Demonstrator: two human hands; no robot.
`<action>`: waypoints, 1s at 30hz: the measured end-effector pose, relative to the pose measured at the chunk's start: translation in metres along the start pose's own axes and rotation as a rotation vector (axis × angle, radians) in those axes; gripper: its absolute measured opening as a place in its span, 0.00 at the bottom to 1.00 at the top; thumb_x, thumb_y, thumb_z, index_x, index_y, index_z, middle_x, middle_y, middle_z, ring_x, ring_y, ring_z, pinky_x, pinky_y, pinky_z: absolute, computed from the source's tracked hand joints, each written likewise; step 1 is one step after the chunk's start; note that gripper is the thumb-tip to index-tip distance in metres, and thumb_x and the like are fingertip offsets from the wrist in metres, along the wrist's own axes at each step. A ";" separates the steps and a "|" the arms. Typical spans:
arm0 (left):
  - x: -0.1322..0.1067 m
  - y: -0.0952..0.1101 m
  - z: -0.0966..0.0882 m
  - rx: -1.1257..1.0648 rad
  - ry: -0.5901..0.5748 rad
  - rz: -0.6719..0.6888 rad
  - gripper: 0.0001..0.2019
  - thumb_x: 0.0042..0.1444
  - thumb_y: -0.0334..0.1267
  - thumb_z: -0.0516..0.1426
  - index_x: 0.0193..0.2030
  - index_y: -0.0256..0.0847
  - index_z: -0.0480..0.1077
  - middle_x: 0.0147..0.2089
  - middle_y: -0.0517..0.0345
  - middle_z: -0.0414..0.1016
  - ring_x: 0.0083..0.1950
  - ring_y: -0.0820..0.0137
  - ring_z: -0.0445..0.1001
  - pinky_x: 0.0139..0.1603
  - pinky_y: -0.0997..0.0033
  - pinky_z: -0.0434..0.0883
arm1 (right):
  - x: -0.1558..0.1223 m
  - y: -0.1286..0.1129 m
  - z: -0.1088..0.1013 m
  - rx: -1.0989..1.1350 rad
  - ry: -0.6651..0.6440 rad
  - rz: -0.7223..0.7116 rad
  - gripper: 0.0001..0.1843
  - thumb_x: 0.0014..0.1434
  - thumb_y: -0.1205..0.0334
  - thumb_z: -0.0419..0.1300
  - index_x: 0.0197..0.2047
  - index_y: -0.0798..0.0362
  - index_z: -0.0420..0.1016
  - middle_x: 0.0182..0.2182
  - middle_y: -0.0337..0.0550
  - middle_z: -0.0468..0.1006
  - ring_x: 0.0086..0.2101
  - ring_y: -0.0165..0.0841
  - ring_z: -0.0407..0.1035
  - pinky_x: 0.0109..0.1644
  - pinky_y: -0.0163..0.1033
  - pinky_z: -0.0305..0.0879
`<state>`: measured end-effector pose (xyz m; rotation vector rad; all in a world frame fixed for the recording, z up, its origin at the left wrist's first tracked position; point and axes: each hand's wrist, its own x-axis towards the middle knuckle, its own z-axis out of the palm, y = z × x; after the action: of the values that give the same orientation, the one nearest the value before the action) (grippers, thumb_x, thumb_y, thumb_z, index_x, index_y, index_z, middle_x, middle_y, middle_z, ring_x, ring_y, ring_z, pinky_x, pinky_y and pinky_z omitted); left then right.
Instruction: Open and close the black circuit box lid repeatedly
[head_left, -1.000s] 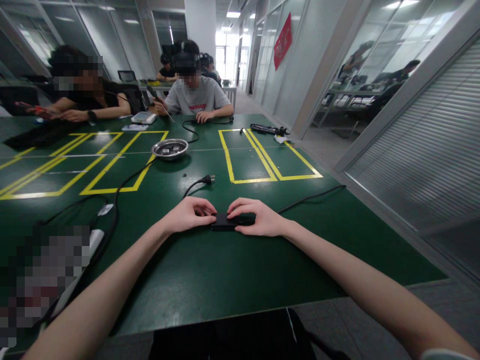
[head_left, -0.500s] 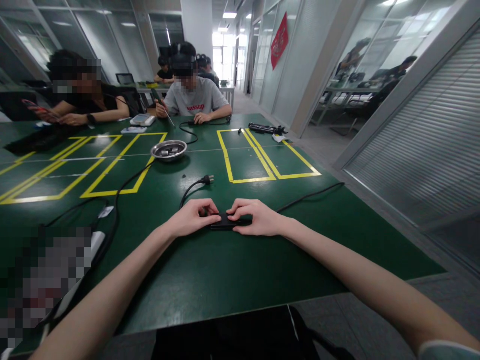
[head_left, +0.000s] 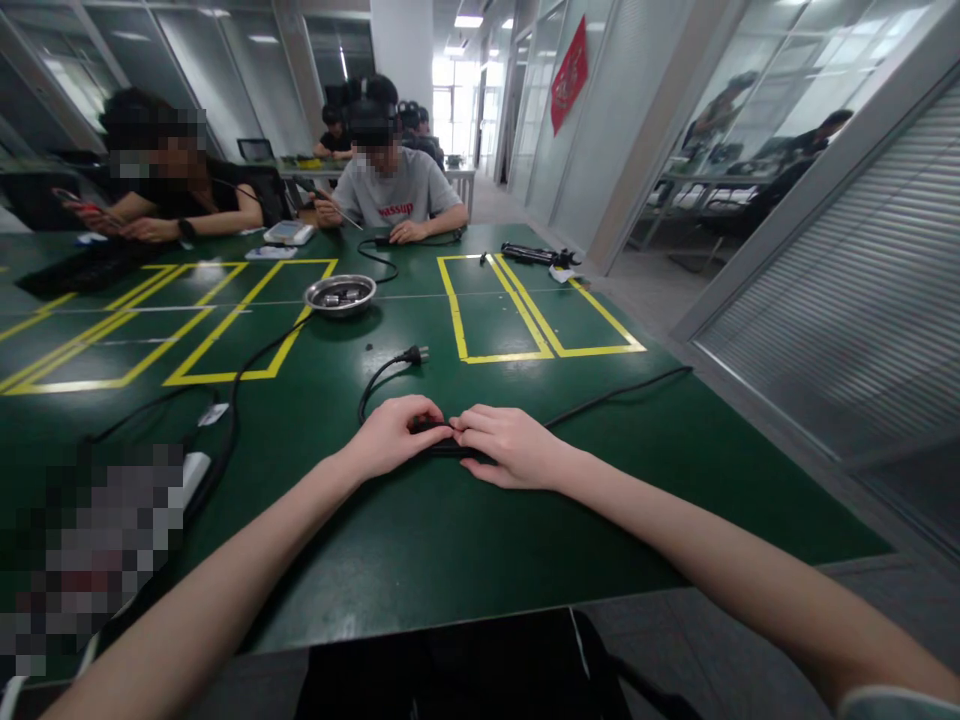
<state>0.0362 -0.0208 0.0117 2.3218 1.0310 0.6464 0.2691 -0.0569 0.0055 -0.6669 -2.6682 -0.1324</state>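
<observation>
A flat black power adapter lies on the green table in front of me, almost wholly covered by my hands. My left hand curls its fingers over the adapter's left end. My right hand lies over its right end, fingers bent and pressed on top. The fingertips of both hands meet over the middle. A black cable runs from under the left hand to a plug; another black cable leaves to the right.
A metal bowl with small parts sits farther back. Yellow tape rectangles mark the table. Black cables and a white power strip lie at the left. Two people sit at the far side; a black tool lies at the far right.
My hands have closed in over the adapter, so their fingertips now touch and hide most of it. The cable loop on the left has shifted slightly.
</observation>
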 end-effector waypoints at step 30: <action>-0.004 0.001 -0.003 0.447 -0.025 0.379 0.21 0.72 0.50 0.48 0.55 0.35 0.72 0.44 0.44 0.82 0.44 0.59 0.80 0.47 0.61 0.74 | 0.001 0.018 0.004 0.173 0.191 0.167 0.09 0.66 0.59 0.61 0.47 0.52 0.72 0.41 0.49 0.80 0.44 0.40 0.75 0.47 0.44 0.73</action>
<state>0.0330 -0.0235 0.0135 2.9513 0.7868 0.5642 0.2752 -0.0396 0.0025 -0.7752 -2.3978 0.0764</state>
